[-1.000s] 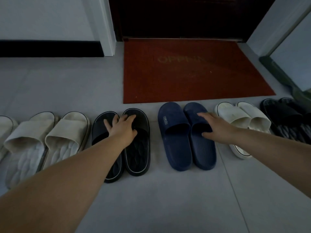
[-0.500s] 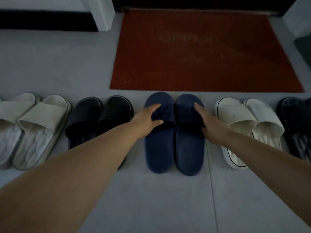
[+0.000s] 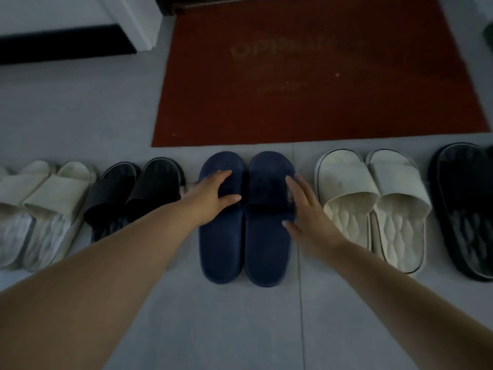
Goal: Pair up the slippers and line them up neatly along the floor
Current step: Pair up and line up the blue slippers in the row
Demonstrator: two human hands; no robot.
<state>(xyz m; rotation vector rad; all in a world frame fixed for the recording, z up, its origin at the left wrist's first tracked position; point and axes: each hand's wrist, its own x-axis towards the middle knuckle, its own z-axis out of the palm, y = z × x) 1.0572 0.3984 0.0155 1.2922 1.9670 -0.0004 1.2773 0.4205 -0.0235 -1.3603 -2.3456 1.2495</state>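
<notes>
A row of slipper pairs lies on the grey floor, toes toward the mat. The navy blue pair sits in the middle, side by side and touching. My left hand (image 3: 213, 197) grips the strap of the left navy slipper (image 3: 222, 247) from its outer side. My right hand (image 3: 306, 212) holds the outer edge of the right navy slipper (image 3: 266, 244), thumb over the strap. Left of them stands a black pair (image 3: 138, 190), then a cream pair (image 3: 50, 206). To the right lies a white pair (image 3: 373, 198), then a black slipper (image 3: 464, 206) cut by the frame edge.
A red doormat (image 3: 314, 84) lies just beyond the slippers' toes. A white door frame post (image 3: 136, 20) and a black skirting board (image 3: 61, 44) stand at the back left. Bare grey floor tiles (image 3: 240, 324) stretch in front of the row.
My left hand left the black pair and came onto the left navy slipper. The navy pair now lies straight and closed up. The view has shifted forward and down.
</notes>
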